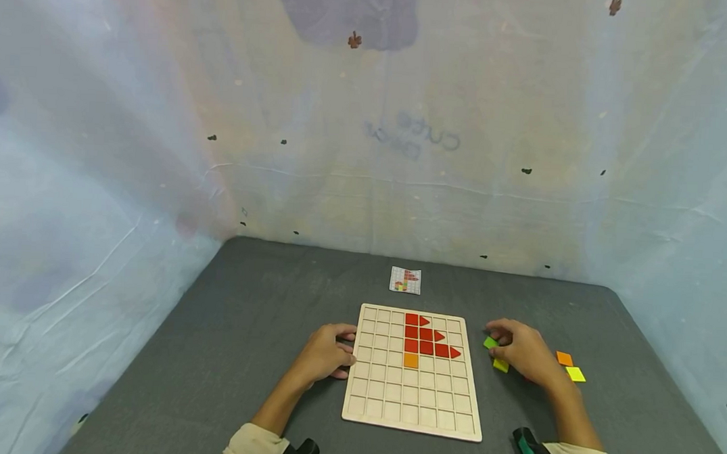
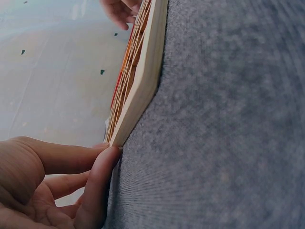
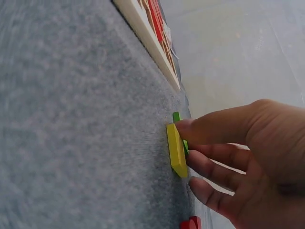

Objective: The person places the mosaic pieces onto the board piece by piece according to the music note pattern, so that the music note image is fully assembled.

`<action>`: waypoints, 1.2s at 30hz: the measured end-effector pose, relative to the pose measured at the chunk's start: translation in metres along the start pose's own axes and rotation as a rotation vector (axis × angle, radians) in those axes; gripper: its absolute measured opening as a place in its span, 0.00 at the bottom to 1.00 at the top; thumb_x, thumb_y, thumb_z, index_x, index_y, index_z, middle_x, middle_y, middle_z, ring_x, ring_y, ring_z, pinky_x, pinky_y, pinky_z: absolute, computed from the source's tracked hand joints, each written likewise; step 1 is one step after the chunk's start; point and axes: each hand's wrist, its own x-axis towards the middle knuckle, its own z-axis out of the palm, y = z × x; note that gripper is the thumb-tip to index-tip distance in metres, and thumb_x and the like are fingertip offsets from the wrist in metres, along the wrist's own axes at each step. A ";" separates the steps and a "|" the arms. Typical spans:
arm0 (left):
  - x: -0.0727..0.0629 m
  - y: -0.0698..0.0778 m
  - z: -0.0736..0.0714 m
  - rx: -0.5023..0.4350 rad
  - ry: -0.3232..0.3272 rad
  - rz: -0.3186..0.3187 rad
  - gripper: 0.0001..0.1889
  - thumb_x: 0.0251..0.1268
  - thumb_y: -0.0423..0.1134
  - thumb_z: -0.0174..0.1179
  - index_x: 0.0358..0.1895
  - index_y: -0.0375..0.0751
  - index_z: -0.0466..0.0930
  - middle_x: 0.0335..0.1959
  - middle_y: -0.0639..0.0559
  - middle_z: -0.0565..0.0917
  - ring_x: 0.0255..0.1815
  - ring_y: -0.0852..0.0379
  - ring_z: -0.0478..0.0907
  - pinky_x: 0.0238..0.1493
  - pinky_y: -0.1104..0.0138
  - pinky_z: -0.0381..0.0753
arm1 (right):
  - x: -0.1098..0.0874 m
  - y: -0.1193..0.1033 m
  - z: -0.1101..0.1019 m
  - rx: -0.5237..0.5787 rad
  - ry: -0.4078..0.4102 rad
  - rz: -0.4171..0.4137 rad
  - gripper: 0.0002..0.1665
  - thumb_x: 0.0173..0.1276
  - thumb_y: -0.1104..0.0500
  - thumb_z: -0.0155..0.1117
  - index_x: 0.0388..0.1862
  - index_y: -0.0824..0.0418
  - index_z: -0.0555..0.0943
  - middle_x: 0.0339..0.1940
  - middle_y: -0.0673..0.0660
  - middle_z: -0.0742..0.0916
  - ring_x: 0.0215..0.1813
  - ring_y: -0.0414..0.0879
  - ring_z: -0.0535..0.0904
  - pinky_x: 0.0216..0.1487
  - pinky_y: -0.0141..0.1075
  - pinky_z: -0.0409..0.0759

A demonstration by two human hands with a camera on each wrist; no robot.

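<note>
A square wooden grid board (image 1: 374, 390) lies on the grey table, with several red squares and triangles and one orange square (image 1: 410, 360) set in its cells. My left hand (image 1: 326, 353) grips the board's left edge between thumb and fingers; the left wrist view shows those fingertips meeting at the wooden edge (image 2: 153, 62). To the right of the board, my right hand (image 1: 524, 349) reaches over a green tile (image 1: 490, 342) and a yellow tile (image 3: 176, 152). Its thumb touches the tiles or is just beside them, with the fingers loosely bent and apart.
An orange tile (image 1: 564, 358) and another yellow tile (image 1: 576, 374) lie right of my right wrist. A small printed pattern card (image 1: 406, 280) sits behind the board. Red pieces (image 3: 191, 223) show low in the right wrist view. Pale sheeting (image 1: 401, 201) surrounds the table's back and sides.
</note>
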 end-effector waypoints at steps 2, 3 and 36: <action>0.000 0.000 0.000 -0.002 -0.003 0.001 0.33 0.57 0.21 0.68 0.70 0.28 0.77 0.59 0.36 0.80 0.49 0.48 0.86 0.28 0.60 0.91 | 0.000 0.000 -0.001 -0.009 -0.002 0.000 0.27 0.63 0.63 0.78 0.60 0.68 0.84 0.47 0.59 0.88 0.48 0.52 0.83 0.47 0.49 0.84; 0.000 0.000 0.000 -0.002 -0.004 0.002 0.33 0.57 0.21 0.68 0.70 0.28 0.77 0.59 0.36 0.80 0.49 0.48 0.86 0.28 0.60 0.91 | 0.000 0.001 -0.001 -0.018 -0.002 0.006 0.26 0.63 0.62 0.78 0.59 0.68 0.84 0.47 0.59 0.88 0.48 0.52 0.83 0.47 0.48 0.84; 0.000 0.002 0.000 0.003 0.002 -0.011 0.33 0.57 0.21 0.68 0.70 0.28 0.77 0.59 0.37 0.80 0.49 0.49 0.85 0.28 0.60 0.91 | -0.001 -0.032 0.012 0.032 -0.052 -0.061 0.16 0.67 0.59 0.76 0.52 0.64 0.88 0.44 0.54 0.86 0.42 0.44 0.79 0.39 0.36 0.80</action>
